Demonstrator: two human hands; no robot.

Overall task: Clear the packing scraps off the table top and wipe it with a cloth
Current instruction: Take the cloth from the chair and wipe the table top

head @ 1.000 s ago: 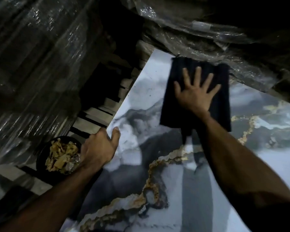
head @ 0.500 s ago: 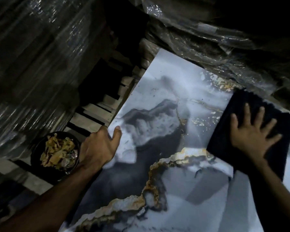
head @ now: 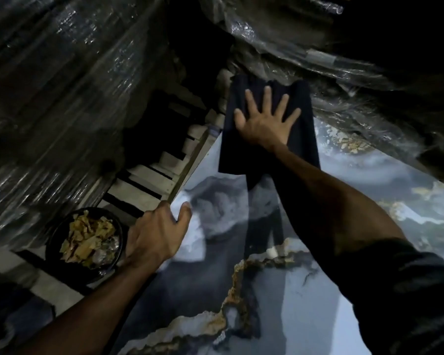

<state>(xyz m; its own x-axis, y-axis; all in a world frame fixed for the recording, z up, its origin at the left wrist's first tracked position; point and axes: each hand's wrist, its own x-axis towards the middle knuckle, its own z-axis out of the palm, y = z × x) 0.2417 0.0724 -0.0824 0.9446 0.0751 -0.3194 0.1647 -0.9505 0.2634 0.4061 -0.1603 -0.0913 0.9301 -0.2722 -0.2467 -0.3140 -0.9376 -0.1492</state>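
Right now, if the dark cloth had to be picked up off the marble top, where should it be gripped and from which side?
Pinch the cloth at its near edge, coming from the person's side. It lies flat under the spread right hand, and that edge rests on bare table top; plastic wrap crowds its far end.

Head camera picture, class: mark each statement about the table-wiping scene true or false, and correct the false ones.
1. The right hand lies flat on the dark cloth with fingers spread. True.
2. The cloth lies at the near end of the table top. False: it lies at the far end, by the plastic wrap.
3. The left hand grips the table top's left edge. True.
4. The left hand holds the black bowl. False: the bowl sits on the floor beside it, untouched.
5. The bowl is empty. False: it holds yellowish scraps.
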